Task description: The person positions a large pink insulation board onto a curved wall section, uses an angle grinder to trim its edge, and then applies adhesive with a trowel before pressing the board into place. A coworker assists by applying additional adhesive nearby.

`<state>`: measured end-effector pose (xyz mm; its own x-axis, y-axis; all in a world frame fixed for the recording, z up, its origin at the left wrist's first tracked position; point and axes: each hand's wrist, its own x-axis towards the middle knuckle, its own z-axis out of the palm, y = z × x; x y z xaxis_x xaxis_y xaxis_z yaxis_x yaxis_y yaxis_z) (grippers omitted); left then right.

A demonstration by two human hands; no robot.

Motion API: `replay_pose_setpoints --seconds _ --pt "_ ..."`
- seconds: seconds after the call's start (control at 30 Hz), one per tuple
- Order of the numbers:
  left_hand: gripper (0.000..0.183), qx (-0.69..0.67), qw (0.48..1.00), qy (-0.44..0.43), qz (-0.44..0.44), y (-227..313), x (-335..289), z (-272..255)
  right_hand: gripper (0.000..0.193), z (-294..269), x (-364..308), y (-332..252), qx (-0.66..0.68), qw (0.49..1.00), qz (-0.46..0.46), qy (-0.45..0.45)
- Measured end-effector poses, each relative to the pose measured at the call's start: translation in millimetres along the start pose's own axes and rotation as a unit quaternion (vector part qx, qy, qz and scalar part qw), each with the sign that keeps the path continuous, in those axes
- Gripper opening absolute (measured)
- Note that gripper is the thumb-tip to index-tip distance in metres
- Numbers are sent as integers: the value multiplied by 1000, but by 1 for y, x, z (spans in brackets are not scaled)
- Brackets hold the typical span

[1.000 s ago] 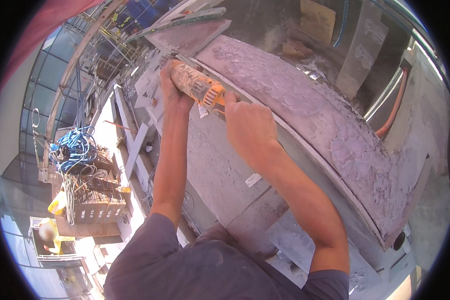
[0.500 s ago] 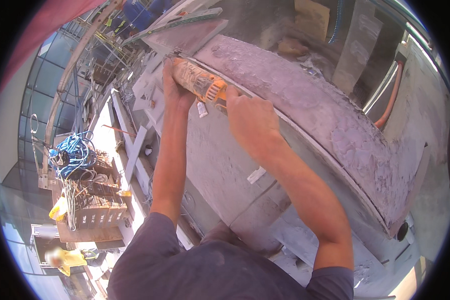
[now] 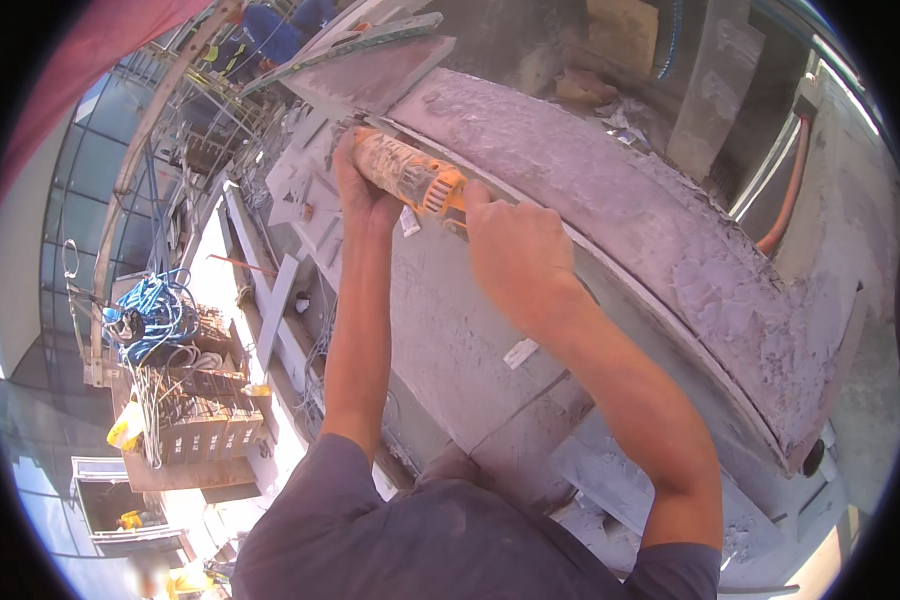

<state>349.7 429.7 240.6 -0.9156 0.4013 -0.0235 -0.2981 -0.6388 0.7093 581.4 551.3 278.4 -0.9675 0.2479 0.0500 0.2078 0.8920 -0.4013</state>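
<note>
An orange, dust-covered angle grinder [image 3: 400, 168] lies along the edge of a long pale slab [image 3: 610, 215] with a rough, chipped top. My left hand [image 3: 360, 190] is wrapped around its front end from the near side. At the rear, behind the slotted vents, my right hand [image 3: 520, 250] grips the handle with its fingers closed. The grinder's front end and any disc are too dusty and hidden to make out. A thin groove runs along the slab's edge beside the tool. Below it is a smooth grey face [image 3: 470, 330].
Coiled blue rope [image 3: 160, 305] and stacked weights [image 3: 205, 430] sit at the left beside a white beam. An orange hose [image 3: 790, 190] hangs at the right. A worker in blue [image 3: 275, 30] is at the far left, another in yellow [image 3: 190, 580] at lower left.
Both hands and the grinder have shifted slightly right and down in the picture, still held the same way. The yellow-clad worker now appears lower at the left.
</note>
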Motion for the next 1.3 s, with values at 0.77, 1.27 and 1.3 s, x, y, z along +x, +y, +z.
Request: replay_pose_setpoints --seconds 0.77,1.27,1.3 --pt "29 -42 999 2 -1 -6 -2 -2 20 0 0 2 -5 999 -20 30" --pt "34 32 999 -21 3 8 -12 5 29 9 -5 4 -41 999 -7 34" --pt "34 29 999 -18 0 8 -11 2 30 9 -4 4 -35 999 -8 32"
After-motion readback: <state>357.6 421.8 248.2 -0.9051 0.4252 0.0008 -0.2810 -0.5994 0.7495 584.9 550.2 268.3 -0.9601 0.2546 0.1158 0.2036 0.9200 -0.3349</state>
